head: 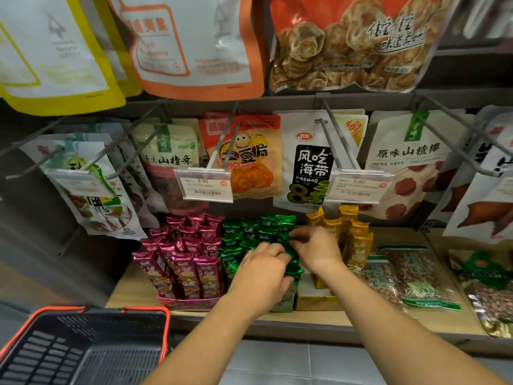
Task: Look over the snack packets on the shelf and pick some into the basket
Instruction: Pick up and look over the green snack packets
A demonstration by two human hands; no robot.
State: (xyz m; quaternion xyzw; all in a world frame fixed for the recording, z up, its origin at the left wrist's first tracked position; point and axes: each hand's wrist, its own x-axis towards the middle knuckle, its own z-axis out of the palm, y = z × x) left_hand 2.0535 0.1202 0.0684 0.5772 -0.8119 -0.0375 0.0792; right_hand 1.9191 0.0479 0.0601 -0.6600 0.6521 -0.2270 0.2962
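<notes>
Shop shelf [133,287] of pale wood, seen from above, with pouches hung on pegs behind it. Both hands work in the green packets [249,234], the middle of three upright rows. The left hand [261,276] curls over the near end of that row, thumb and fingers closed round several packets. The right hand [319,251], just beyond it and to the right, pinches the crimped top of one packet in its fingertips. Magenta packets [186,254] stand against the green row on the left, yellow packets [358,240] on the right. Price tags [204,187] hang just above the far ends of the rows. The basket [83,309], grey with an orange rim, sits near left below the shelf edge; no packet shows in the part seen.

Probable risks: the rows are tightly packed, so lifting a handful may drag neighbours out and tip them over the shelf lip. The foil looks slippery, so a loose pinch could drop a packet short of the basket. A raised wrist could catch the price tags.
</notes>
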